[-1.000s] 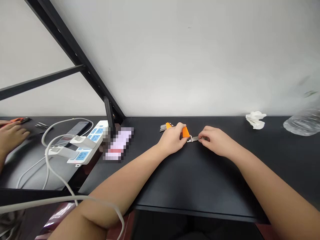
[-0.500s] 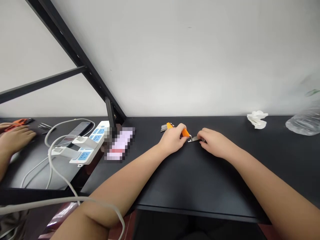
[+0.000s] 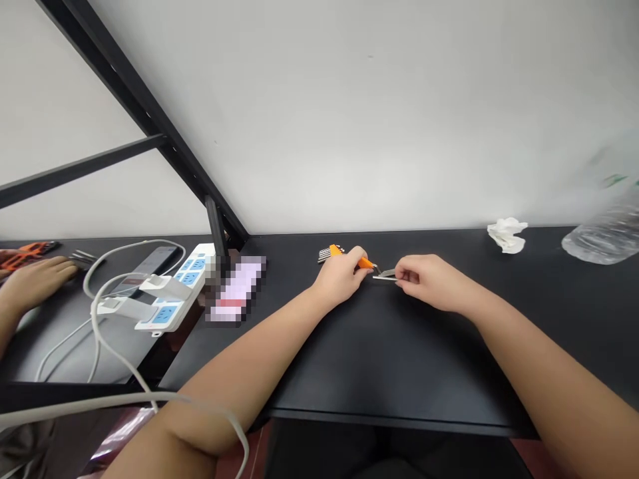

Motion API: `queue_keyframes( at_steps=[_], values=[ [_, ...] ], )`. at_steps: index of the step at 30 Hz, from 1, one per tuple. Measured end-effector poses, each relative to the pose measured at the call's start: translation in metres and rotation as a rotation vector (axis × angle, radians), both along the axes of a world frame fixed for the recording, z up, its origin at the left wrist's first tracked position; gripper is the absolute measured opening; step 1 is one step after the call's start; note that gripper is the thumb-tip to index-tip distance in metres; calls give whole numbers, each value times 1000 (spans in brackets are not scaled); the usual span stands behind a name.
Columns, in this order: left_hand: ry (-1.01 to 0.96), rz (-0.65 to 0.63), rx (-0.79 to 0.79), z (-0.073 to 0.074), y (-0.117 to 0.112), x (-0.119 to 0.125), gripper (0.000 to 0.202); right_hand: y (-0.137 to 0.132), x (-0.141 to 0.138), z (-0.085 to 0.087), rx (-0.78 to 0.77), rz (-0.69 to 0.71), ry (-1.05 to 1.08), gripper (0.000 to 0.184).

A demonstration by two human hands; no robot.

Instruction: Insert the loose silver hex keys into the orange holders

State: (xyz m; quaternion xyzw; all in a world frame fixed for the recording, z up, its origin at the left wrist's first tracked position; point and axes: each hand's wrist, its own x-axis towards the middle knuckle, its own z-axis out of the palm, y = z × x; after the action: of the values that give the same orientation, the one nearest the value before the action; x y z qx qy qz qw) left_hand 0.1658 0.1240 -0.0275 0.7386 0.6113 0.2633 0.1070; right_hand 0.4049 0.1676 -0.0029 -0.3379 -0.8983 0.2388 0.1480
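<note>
An orange holder of hex keys (image 3: 335, 251) lies on the black table (image 3: 379, 359) near the wall, its silver key ends sticking out to the left. My left hand (image 3: 342, 274) is closed around the holder's right part. My right hand (image 3: 428, 282) pinches a thin silver hex key (image 3: 385, 275) just right of the holder; the key lies level between the two hands.
A crumpled white tissue (image 3: 506, 233) and a clear plastic bottle (image 3: 602, 234) lie far right. At left are a white power strip (image 3: 172, 293) with plugs and cables, a phone (image 3: 150, 261) and a blurred pink object (image 3: 234, 289). Another person's hand (image 3: 30, 279) rests at far left beside orange-handled pliers (image 3: 22, 253).
My right hand has drawn a single silver key out level from the bundle at the holder. My left hand now covers more of the orange holder. The view shifted slightly.
</note>
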Motion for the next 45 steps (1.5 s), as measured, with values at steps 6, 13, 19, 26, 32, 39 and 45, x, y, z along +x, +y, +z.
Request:
queue_keyframes(
  at_steps=[6,13,19,26,32,39,45],
  values=[
    [-10,-16,23,-1,0,0,13,3,3,3,33,-62,181,14],
    [120,-34,53,1,-1,2,12,0,2,4,132,-29,177,22],
    [205,-150,125,2,-5,8,13,1,-4,-2,-133,-91,302,22],
    [30,-187,68,5,-11,14,8,-4,-30,-15,-323,-173,417,29],
    [-121,-155,14,4,-11,11,11,-4,-31,-23,-395,-87,418,29],
    [-110,-213,-105,8,-12,16,27,-3,-34,-31,-631,-150,575,35],
    [23,-172,-134,11,-12,14,49,-10,-36,-24,-787,-206,640,37]
  ],
)
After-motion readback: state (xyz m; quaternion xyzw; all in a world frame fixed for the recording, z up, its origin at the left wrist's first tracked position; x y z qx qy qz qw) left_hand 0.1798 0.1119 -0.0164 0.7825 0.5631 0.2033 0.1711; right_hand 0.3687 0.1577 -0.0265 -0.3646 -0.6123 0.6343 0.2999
